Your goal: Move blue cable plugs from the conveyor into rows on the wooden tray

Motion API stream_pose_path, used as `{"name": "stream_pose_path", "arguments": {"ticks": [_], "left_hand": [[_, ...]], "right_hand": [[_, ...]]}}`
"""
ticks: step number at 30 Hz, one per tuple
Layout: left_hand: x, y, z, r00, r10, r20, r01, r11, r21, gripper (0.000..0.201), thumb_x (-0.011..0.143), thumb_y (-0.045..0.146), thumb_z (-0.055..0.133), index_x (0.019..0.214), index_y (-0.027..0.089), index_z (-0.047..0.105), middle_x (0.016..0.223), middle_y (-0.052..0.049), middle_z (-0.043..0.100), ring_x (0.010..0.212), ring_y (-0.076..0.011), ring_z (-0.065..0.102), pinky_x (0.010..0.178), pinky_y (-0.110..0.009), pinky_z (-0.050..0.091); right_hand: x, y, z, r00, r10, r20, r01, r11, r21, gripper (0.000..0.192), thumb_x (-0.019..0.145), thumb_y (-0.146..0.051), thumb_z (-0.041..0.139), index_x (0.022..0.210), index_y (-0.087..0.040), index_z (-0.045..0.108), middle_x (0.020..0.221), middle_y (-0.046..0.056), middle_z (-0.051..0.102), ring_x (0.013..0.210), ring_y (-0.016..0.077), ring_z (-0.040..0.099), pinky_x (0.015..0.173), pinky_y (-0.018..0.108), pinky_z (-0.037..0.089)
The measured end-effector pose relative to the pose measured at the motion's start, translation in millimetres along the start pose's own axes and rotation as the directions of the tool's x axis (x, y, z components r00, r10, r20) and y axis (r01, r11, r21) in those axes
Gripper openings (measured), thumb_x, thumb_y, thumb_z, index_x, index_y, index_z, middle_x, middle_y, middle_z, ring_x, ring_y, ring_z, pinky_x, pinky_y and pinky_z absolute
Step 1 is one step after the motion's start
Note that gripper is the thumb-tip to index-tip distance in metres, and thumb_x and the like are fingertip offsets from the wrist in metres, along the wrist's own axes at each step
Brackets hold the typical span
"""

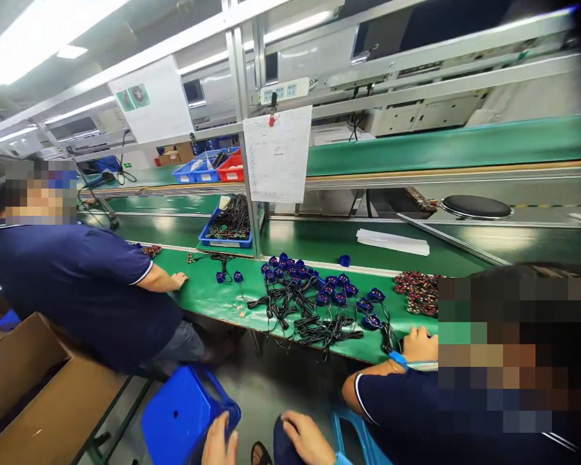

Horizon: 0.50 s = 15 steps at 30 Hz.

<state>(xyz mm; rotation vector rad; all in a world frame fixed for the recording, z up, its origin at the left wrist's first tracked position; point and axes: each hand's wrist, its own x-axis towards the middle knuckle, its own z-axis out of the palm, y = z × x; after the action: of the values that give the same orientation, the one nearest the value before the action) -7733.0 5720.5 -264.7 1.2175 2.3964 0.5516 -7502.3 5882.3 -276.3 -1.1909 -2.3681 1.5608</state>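
At the bottom of the head view, my left hand (219, 442) is raised with fingers stretched and the thumb apart, holding nothing. It overlaps the edge of a blue plastic stool (181, 410); whether it touches the stool I cannot tell. My right hand (310, 440) lies over my knee in dark trousers (283, 445), fingers loosely extended and nothing in them. Beyond both hands is a green-topped workbench (198, 294), bearing several blue round parts (339, 298) with coiled black cables (319, 329).
A co-worker (77, 278) stands at left beside an open cardboard box (77, 400). Another person (407, 407) sits close at right, one hand (419, 345) on the bench near a reddish pile of small parts (416, 290). A blue tray (227, 243) holds black cables.
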Motion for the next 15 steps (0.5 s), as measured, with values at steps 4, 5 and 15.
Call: {"name": "stream_pose_path", "arguments": {"ticks": [4, 5, 15], "left_hand": [[119, 19, -25.3, 0.988, 0.155, -0.026, -0.154, 0.987, 0.044, 0.061, 0.092, 0.041, 0.033, 0.136, 0.006, 0.055, 0.14, -0.019, 0.058, 0.134, -0.0294, 0.052, 0.116, -0.048, 0.042], [150, 26, -31.3, 0.978, 0.203, -0.048, -0.199, 0.977, 0.07, 0.06, 0.093, 0.04, 0.032, 0.137, 0.005, 0.053, 0.141, -0.019, 0.057, 0.135, -0.0292, 0.051, 0.116, -0.048, 0.041], [422, 86, -58.4, 0.984, 0.141, -0.109, -0.077, 0.887, 0.455, 0.064, 0.084, 0.013, 0.041, 0.147, 0.001, 0.036, 0.152, -0.024, 0.042, 0.145, -0.0337, 0.034, 0.118, -0.051, 0.033]], "right_hand": [[50, -29, -20, 0.992, 0.005, -0.122, 0.015, 0.987, 0.159, 0.049, 0.092, -0.046, 0.038, 0.12, -0.018, 0.068, 0.116, 0.012, 0.071, 0.11, 0.0259, 0.064, 0.097, 0.036, 0.047], [66, -31, -30, 0.987, 0.013, -0.16, 0.018, 0.981, 0.192, 0.051, 0.092, -0.047, 0.037, 0.122, -0.017, 0.066, 0.112, 0.012, 0.071, 0.105, 0.026, 0.065, 0.094, 0.037, 0.049], [308, -31, -176, 0.808, 0.037, -0.588, 0.089, 0.979, 0.183, 0.054, 0.09, -0.038, 0.04, 0.135, -0.012, 0.054, 0.112, 0.015, 0.068, 0.1, 0.0261, 0.066, 0.095, 0.043, 0.052]]}}
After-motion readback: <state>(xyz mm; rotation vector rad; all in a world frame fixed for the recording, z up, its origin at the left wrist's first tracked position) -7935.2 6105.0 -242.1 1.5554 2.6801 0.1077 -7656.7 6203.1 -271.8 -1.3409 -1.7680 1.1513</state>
